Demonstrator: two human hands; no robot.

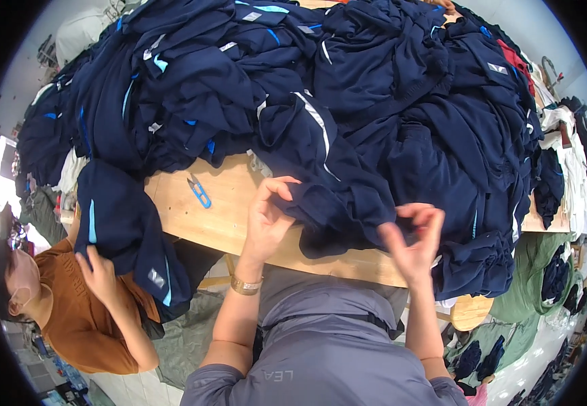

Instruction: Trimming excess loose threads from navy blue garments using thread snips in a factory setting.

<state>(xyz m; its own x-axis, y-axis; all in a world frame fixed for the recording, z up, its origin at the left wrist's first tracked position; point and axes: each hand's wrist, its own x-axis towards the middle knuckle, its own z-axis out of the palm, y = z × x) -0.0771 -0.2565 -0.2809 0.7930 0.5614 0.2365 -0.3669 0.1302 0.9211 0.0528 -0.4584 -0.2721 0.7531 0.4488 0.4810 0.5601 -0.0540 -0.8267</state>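
Hands both pinching: our left hand and right hand nip the navy garment at frame centre on the wooden table (blue snips left), so we'd keep it taut, clear of the pile.

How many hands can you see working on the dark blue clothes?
3. The person's left hand and right hand pinch a navy garment at the table edge; a co-worker's hand holds another at lower left. Others may be hidden.

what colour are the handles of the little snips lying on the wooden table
Bright blue. The snips lie on the bare wooden table, left of the left hand; clearest in the head view.
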